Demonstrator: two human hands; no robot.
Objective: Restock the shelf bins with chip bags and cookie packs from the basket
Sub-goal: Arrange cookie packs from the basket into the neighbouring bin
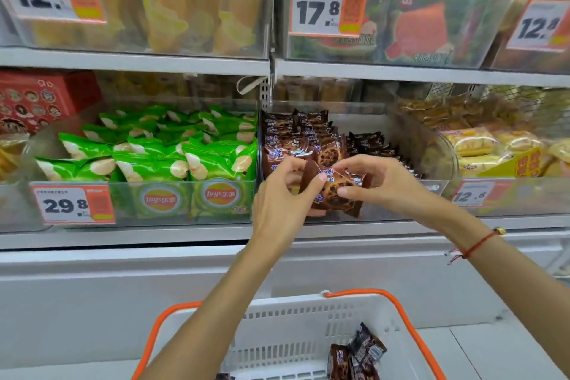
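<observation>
At frame centre, left hand (285, 191) and right hand (374, 185) pinch a brown foil cookie pack (334, 191) that could slip outside the clear plastic bin (431, 194).

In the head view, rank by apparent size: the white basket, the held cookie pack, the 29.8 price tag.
1. white basket, though it is nearest the camera.
2. 29.8 price tag and cookie pack: too alike to rank; hands partly hide the pack.

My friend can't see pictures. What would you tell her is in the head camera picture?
Two hands, left hand and right hand, hold a brown cookie pack at the front of a clear shelf bin of matching packs. Green chip bags fill the bin beside it, and a white basket below holds more cookie packs.
</observation>
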